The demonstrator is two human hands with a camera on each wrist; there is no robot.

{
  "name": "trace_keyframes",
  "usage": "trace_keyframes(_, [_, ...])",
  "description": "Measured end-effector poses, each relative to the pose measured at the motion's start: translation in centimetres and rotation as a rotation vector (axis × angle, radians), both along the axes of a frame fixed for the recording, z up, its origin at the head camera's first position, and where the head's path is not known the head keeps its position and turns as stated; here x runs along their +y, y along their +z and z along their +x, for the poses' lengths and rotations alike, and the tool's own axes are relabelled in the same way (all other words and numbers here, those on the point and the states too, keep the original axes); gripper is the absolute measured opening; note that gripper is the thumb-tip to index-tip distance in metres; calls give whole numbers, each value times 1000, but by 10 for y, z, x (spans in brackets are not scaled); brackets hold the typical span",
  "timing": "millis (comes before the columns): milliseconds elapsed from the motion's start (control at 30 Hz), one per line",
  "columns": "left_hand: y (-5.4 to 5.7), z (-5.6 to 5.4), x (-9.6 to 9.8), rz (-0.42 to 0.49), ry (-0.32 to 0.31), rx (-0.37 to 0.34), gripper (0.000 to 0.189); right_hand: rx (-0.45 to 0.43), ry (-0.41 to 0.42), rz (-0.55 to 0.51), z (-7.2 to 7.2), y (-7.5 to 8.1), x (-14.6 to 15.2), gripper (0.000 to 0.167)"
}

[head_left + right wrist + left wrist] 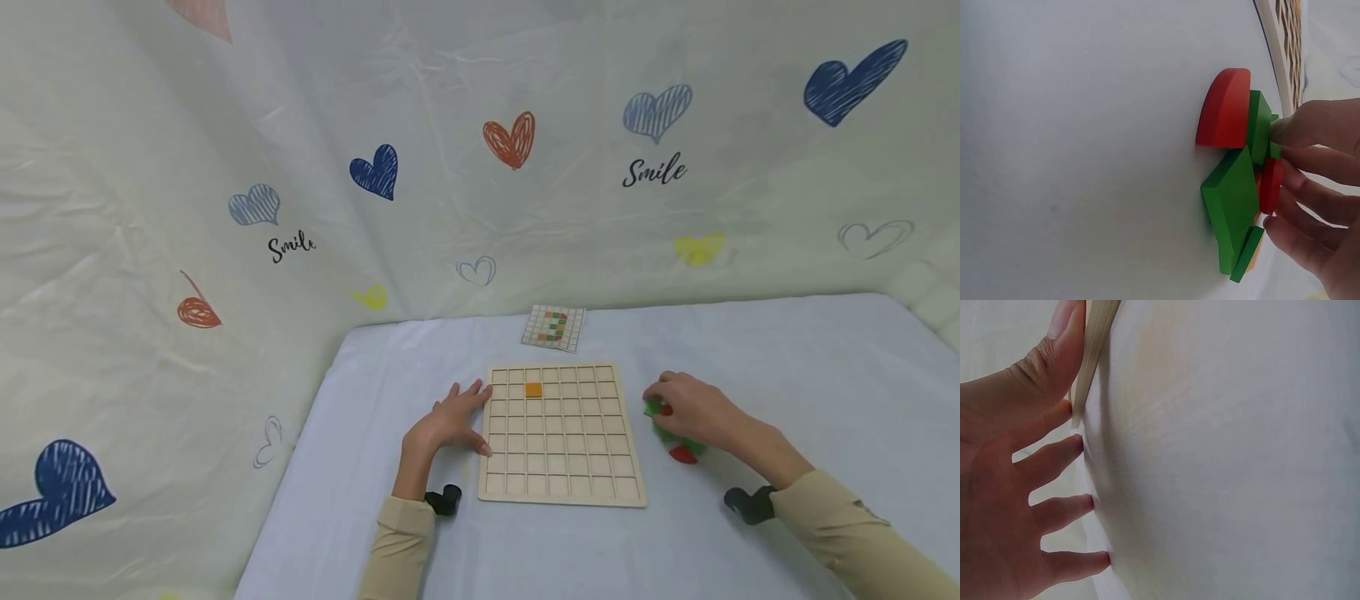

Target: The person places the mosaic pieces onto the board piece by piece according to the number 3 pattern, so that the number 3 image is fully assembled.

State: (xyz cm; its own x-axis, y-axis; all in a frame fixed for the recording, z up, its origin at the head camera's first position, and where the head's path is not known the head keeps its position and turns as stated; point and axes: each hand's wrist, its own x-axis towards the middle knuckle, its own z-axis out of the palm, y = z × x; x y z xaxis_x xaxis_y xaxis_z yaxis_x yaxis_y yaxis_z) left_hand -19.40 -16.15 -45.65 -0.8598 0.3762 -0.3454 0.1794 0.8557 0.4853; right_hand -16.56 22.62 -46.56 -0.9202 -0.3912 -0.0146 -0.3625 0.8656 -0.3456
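A wooden grid board lies flat on the table, with one orange square tile in a cell of its top row. At its left edge is my left hand, fingers spread and thumb touching the rim; in the left wrist view the thumb lies against the board's side. To the right of the board my right hand reaches into a small pile of pieces. Thumb and index finger pinch a green block, partly hidden. Around it lie a red quarter-round block, another red block and a larger green block.
Behind the board lies a pattern card with a coloured grid print. A white cloth covers the table. A hanging sheet with printed hearts stands behind and at the left.
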Motion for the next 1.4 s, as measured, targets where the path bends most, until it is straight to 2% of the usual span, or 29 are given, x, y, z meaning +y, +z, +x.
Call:
trace_keyframes(233, [-1, 0, -1, -2, 0, 3, 106, -35, -8, -131, -4, 0, 1, 22])
trace_keyframes(467, [-2, -1, 0, -6, 4, -5, 105, 9, 19, -243, -3, -3, 4, 20])
trace_keyframes(600, [-4, -1, 0, -17, 3, 2, 106, -42, -34, -287, -3, -1, 6, 21])
trace_keyframes(767, [-5, -1, -1, -22, 2, 5, 106, -125, -99, -335, -4, 1, 6, 31])
trace_keyframes(933, [-5, -1, 0, -26, 7, 2, 105, -172, -149, -369, -6, 0, 6, 35])
trace_keyframes(1267, [-5, -1, -3, -21, 6, 3, 105, -250, -137, -451, -12, -1, -5, 34])
trace_keyframes(1400, [-4, 1, -2, -13, 2, -3, 105, -256, -128, -465, -16, -1, -10, 37])
